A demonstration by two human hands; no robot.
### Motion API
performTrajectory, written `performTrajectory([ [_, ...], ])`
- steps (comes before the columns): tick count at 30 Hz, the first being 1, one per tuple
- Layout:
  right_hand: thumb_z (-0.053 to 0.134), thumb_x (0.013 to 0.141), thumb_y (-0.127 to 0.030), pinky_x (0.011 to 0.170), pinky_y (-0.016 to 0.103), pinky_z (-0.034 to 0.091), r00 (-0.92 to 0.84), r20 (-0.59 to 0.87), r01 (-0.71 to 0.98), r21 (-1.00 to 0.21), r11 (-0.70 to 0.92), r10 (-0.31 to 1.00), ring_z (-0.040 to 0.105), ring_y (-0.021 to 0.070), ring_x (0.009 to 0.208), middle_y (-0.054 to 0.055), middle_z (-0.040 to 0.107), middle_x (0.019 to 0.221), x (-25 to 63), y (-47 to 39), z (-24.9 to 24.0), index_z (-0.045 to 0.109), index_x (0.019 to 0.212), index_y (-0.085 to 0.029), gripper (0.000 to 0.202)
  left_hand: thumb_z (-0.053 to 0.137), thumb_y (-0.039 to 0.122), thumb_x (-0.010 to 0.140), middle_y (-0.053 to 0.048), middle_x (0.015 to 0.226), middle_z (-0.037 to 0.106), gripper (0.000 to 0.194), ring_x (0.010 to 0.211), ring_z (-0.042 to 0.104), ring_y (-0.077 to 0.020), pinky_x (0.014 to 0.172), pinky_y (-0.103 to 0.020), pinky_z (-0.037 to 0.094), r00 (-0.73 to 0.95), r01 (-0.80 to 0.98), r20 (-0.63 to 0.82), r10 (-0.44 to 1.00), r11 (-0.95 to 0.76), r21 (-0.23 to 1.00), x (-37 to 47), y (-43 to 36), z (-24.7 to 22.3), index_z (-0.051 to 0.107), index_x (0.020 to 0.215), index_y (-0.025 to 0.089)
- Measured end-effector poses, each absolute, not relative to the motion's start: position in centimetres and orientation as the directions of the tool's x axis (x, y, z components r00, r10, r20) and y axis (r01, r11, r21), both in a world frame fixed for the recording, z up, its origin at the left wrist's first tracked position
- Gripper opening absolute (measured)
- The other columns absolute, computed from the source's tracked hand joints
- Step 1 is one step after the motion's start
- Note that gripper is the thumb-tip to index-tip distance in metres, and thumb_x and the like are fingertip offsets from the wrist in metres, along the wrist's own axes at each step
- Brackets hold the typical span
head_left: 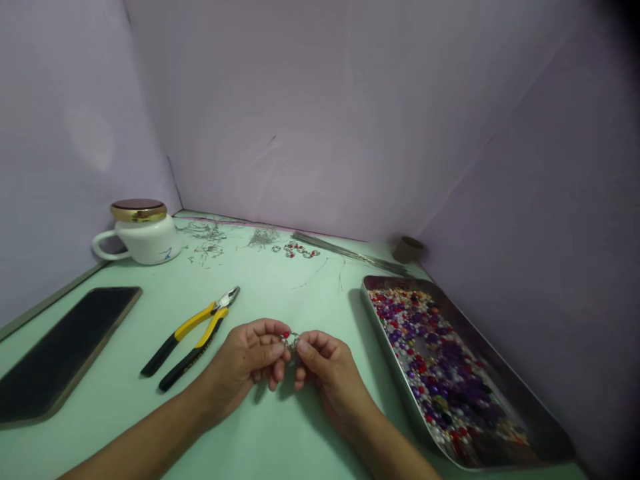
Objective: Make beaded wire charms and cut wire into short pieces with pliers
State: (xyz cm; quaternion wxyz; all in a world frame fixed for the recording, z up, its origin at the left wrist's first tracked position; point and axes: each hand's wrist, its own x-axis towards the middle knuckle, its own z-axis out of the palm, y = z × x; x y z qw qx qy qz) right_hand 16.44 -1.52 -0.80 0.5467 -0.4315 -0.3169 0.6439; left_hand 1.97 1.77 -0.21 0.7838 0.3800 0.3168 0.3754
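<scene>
The hands point(249, 353) point(327, 367) pinch a red-beaded wire piece point(289, 341).

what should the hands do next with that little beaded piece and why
Perhaps ease the right hand back slightly while the left hand pinches the small beaded piece near its red bead. Both hands close around the piece and cover much of it, so how its silvery parts join can't be seen clearly.

White lidded mug point(149, 241) beyond black phone point(67, 353)
</scene>
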Motion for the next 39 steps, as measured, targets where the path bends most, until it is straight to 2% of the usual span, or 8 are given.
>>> performTrajectory([
  [4, 0.073, 0.064, -0.034, 0.043, 0.022, 0.043, -0.049, -0.204, -0.390, -0.897, -0.207, 0.978, 0.050, 0.0073, 0.042, 0.005, 0.064, 0.063, 16.40, -1.45, -0.95, 0.062, 0.068, -0.011, 0.025, 0.065, 0.016, 0.071, 0.001, 0.058, 0.061, 0.018, 0.040, 0.052, -0.0061, 0.037, -0.016, 0.041, 0.507, -0.330, -0.232, 0.830, 0.435, 0.838, 1.93, 1.83, -0.46, 0.056, 0.086, 0.012],
  [17, 0.073, 0.063, -0.035, 0.044, 0.023, 0.042, -0.023, -0.197, -0.338, -0.921, -0.193, 0.980, 0.051, 0.0090, 0.041, 0.000, 0.058, 0.051, 16.47, -1.29, -1.26, 0.061, 0.068, -0.012, 0.027, 0.064, 0.021, 0.072, 0.003, 0.047, 0.057, 0.018, 0.041, 0.050, -0.0069, 0.040, -0.016, 0.038, 0.485, -0.303, -0.223, 0.846, 0.402, 0.864, 2.29, 1.86, -0.39, 0.057, 0.086, 0.014],
  [25, 0.072, 0.065, -0.034, 0.043, 0.022, 0.042, 0.003, -0.162, -0.336, -0.930, -0.152, 0.987, 0.052, 0.0092, 0.041, 0.001, 0.059, 0.052, 16.29, -1.38, -1.32, 0.061, 0.069, -0.012, 0.025, 0.068, 0.018, 0.067, 0.001, 0.054, 0.060, 0.019, 0.043, 0.051, -0.0070, 0.040, -0.016, 0.037, 0.524, -0.283, -0.204, 0.827, 0.395, 0.874, 2.09, 1.74, -0.43, 0.058, 0.082, 0.012],
  [33, 0.072, 0.066, -0.031, 0.044, 0.023, 0.042, 0.027, -0.141, -0.338, -0.933, -0.123, 0.990, 0.052, 0.0088, 0.042, 0.002, 0.061, 0.058, 16.22, -1.53, -1.08, 0.062, 0.072, -0.012, 0.022, 0.063, 0.023, 0.073, 0.000, 0.052, 0.060, 0.013, 0.046, 0.053, -0.0089, 0.044, -0.018, 0.037, 0.540, -0.253, -0.173, 0.824, 0.355, 0.900, 2.30, 1.47, -0.20, 0.057, 0.079, 0.013],
  [39, 0.072, 0.065, -0.033, 0.044, 0.023, 0.043, 0.034, -0.133, -0.338, -0.934, -0.113, 0.991, 0.052, 0.0084, 0.042, 0.003, 0.063, 0.064, 16.20, -1.60, -1.09, 0.061, 0.071, -0.012, 0.025, 0.054, 0.030, 0.082, -0.002, 0.053, 0.060, 0.020, 0.046, 0.052, -0.0094, 0.043, -0.018, 0.035, 0.514, -0.206, -0.192, 0.836, 0.338, 0.918, 2.55, 1.56, -0.16, 0.057, 0.073, 0.012],
])
